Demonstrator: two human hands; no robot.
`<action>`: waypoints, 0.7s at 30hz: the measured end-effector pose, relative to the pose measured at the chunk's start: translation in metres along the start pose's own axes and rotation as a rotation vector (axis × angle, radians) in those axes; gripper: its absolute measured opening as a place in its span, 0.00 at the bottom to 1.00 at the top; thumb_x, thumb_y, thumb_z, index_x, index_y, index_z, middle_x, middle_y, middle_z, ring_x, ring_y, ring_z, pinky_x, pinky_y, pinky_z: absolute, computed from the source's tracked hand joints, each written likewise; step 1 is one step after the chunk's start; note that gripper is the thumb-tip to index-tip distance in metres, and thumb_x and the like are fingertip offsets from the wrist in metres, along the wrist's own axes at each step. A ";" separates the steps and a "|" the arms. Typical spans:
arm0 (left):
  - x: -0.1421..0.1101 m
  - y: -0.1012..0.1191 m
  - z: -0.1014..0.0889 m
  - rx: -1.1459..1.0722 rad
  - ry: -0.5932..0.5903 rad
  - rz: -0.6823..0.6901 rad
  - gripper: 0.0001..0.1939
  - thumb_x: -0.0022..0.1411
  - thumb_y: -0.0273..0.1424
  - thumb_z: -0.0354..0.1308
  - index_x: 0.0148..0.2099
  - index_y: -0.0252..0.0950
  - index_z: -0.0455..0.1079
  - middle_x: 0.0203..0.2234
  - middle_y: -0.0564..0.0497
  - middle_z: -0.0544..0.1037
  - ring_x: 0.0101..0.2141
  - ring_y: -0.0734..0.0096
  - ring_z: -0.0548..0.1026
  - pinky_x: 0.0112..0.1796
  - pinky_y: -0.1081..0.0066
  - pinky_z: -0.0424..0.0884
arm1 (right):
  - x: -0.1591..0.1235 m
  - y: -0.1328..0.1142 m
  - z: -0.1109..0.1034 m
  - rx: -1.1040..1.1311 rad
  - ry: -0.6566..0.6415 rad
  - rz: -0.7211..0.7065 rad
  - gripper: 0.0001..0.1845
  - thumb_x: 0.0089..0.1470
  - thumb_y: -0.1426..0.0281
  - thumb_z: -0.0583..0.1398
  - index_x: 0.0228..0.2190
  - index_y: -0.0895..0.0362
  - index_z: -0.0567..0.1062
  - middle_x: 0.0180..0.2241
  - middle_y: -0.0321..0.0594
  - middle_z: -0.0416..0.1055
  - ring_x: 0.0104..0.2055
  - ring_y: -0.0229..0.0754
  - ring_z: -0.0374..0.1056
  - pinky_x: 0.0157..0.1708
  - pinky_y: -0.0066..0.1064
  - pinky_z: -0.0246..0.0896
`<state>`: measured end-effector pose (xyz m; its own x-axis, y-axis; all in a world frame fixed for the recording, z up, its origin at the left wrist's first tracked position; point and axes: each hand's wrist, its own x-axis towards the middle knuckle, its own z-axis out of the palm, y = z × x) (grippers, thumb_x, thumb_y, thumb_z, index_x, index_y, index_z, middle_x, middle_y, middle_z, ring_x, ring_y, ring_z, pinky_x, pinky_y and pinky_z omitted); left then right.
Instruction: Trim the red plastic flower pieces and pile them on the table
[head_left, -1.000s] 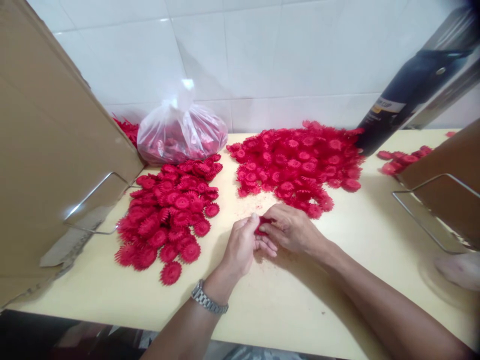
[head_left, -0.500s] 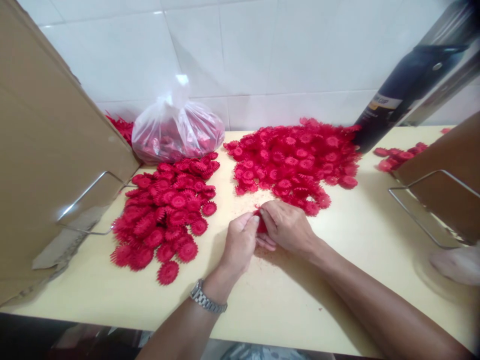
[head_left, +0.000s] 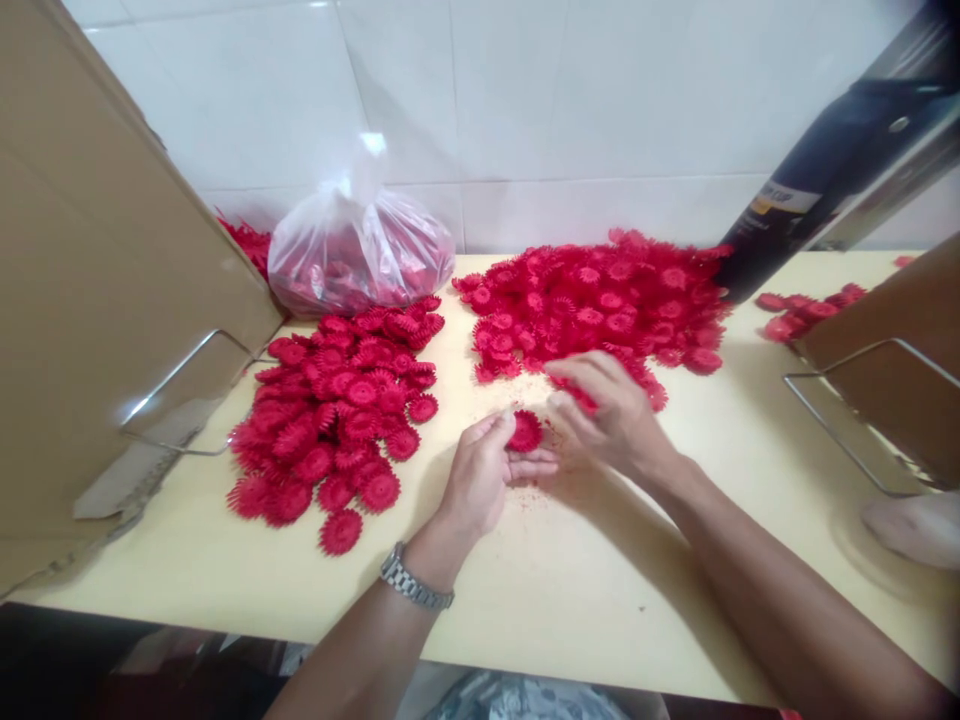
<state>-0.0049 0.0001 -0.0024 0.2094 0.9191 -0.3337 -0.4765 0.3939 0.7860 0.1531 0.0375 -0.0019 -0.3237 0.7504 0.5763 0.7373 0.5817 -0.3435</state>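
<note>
My left hand (head_left: pixel 487 465), with a metal watch on its wrist, pinches a red paper-like flower (head_left: pixel 525 431) between thumb and fingers. The flower is a round disc with a toothed edge, and the other fingers lie stretched out beneath it. To the right and a little farther back, my right hand (head_left: pixel 611 415) is apart from the flower, its thumb and fingers spread. Red shows between those fingers, at the near edge of a large heap of red flowers (head_left: pixel 600 300). Another heap of the same discs (head_left: pixel 345 400) lies to the left of my left hand.
A knotted clear plastic bag (head_left: pixel 360 255) of red pieces stands against the tiled wall. Cardboard with a wire handle (head_left: pixel 187 375) rises at left; a brown box (head_left: pixel 892 370) is at right. A dark cylinder (head_left: pixel 795 190) leans behind. Red crumbs dot the yellow table (head_left: pixel 480 600).
My right hand has come away from the flower and moved up and right, toward the heap, its fingers opening. My left hand keeps the flower, which is now more exposed. The view has shifted slightly.
</note>
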 end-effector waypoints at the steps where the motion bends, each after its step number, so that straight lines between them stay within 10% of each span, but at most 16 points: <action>1: 0.000 0.000 0.000 -0.008 -0.020 0.002 0.10 0.58 0.34 0.54 0.32 0.31 0.65 0.22 0.48 0.75 0.23 0.69 0.76 0.28 0.68 0.73 | -0.001 -0.007 0.002 0.122 -0.086 -0.019 0.10 0.56 0.66 0.56 0.39 0.57 0.71 0.35 0.45 0.69 0.37 0.43 0.65 0.34 0.33 0.62; 5: -0.001 -0.003 -0.001 0.036 -0.048 -0.016 0.12 0.59 0.35 0.52 0.32 0.30 0.67 0.22 0.47 0.75 0.22 0.69 0.75 0.28 0.67 0.73 | -0.002 -0.023 0.007 0.345 -0.253 -0.015 0.05 0.56 0.69 0.56 0.32 0.58 0.71 0.28 0.40 0.66 0.29 0.37 0.62 0.27 0.29 0.59; 15: 0.001 -0.010 0.000 0.089 0.000 0.061 0.10 0.55 0.35 0.56 0.29 0.31 0.66 0.20 0.52 0.72 0.23 0.71 0.75 0.28 0.69 0.73 | -0.005 -0.023 0.021 0.185 -0.136 -0.049 0.11 0.56 0.77 0.50 0.28 0.60 0.71 0.25 0.42 0.68 0.27 0.37 0.63 0.25 0.27 0.58; 21: -0.001 -0.004 0.003 0.174 0.050 0.011 0.06 0.54 0.30 0.54 0.32 0.31 0.67 0.18 0.53 0.73 0.19 0.72 0.74 0.25 0.70 0.73 | -0.003 -0.011 0.015 0.237 -0.049 0.165 0.08 0.53 0.77 0.52 0.27 0.58 0.69 0.22 0.36 0.67 0.23 0.35 0.62 0.22 0.25 0.56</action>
<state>-0.0001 -0.0020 -0.0037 0.1601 0.9241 -0.3469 -0.3228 0.3812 0.8663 0.1368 0.0337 -0.0107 -0.2434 0.8517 0.4642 0.6249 0.5037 -0.5965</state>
